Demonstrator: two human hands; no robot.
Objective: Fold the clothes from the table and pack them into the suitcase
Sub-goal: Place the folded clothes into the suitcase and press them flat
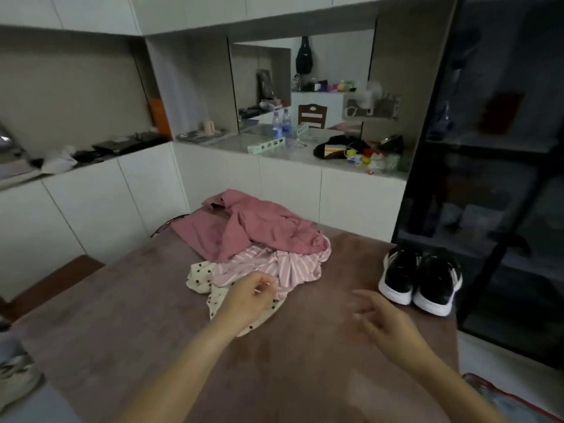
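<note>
Fingers [266,287] of left hand [248,299] curl over dotted cloth [198,277]; grip cannot be confirmed. Right hand [386,320] spread, holding nothing. Clothes [262,230] heaped mid-table [122,315]: judged light, limp, unbreakable. Take at hems or shoulders.

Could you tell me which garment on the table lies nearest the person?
The cream polka-dot garment, partly beneath the left hand; the striped pink garment and plain pink garment lie farther back.
</note>
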